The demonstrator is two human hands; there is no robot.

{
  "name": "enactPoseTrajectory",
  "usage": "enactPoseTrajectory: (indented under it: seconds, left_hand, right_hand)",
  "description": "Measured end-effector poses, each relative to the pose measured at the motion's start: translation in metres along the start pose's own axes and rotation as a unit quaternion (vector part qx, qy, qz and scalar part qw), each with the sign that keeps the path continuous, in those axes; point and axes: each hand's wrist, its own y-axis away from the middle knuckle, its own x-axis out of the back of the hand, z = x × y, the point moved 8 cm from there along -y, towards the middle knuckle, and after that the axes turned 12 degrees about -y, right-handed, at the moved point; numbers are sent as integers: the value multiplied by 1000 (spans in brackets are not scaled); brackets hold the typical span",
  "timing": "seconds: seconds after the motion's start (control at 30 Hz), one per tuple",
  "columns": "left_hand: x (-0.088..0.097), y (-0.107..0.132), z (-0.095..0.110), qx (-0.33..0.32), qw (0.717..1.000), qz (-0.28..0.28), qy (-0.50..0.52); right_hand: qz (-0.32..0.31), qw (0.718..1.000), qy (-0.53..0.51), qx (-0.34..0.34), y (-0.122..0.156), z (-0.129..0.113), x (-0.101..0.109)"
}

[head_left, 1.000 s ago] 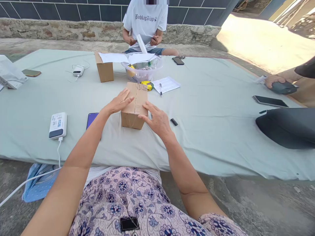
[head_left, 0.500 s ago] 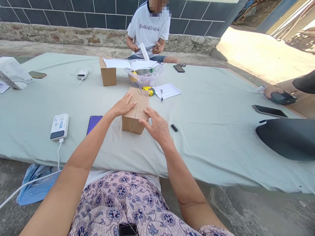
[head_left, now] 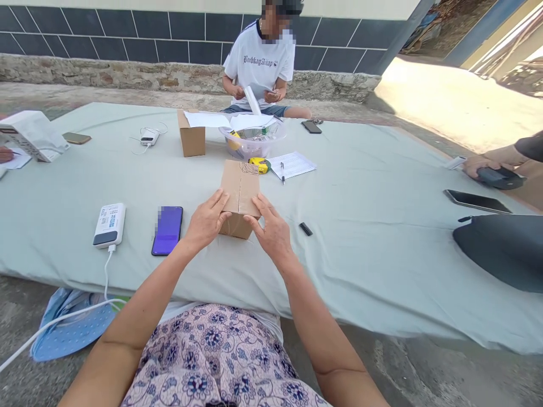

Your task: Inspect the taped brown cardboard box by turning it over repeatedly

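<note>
A small brown cardboard box (head_left: 240,183) stands on the cloth-covered table in front of me, its top flaps meeting at a centre seam. My left hand (head_left: 207,217) grips its near left corner, fingers on the top and thumb at the front edge. At the near right corner, my right hand (head_left: 271,226) holds the box the same way, thumb against the front face. A tangle of thin dark strands lies on the far end of the lid. Just behind sits a yellow tape measure (head_left: 259,165), beside a printed sheet (head_left: 293,165) with a pen (head_left: 283,173).
A purple-screened phone (head_left: 167,230) and a white power bank (head_left: 109,226) lie left; a small black piece (head_left: 305,229) lies right. Farther back are a plastic basin (head_left: 254,148) and another box (head_left: 193,140). A person (head_left: 258,62) sits opposite. A black cap (head_left: 500,249) is at right.
My left hand has slid back toward me, from the box's left side to its near left corner. My right hand stays at the near right. The view has shifted slightly, uncovering the phone.
</note>
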Motion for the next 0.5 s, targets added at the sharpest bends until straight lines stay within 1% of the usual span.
enactPoseTrajectory:
  seconds: [0.13, 0.27, 0.33, 0.4, 0.5]
  left_hand:
    - [-1, 3, -2, 14, 1000, 10, -6]
    - [-8, 7, -6, 17, 999, -5, 40]
    - [-12, 7, -9, 18, 997, -4, 76]
    - [-14, 8, -10, 17, 994, 10, 106]
    - [-15, 10, -11, 15, 991, 32, 128]
  right_hand:
    - [47, 998, -21, 20, 13, 5, -4]
    - [86, 993, -79, 17, 21, 16, -8]
    - [102, 988, -119, 13, 23, 22, -10]
    - [113, 982, -149, 4, 24, 28, -15]
    - [122, 974, -190, -28, 27, 41, -22]
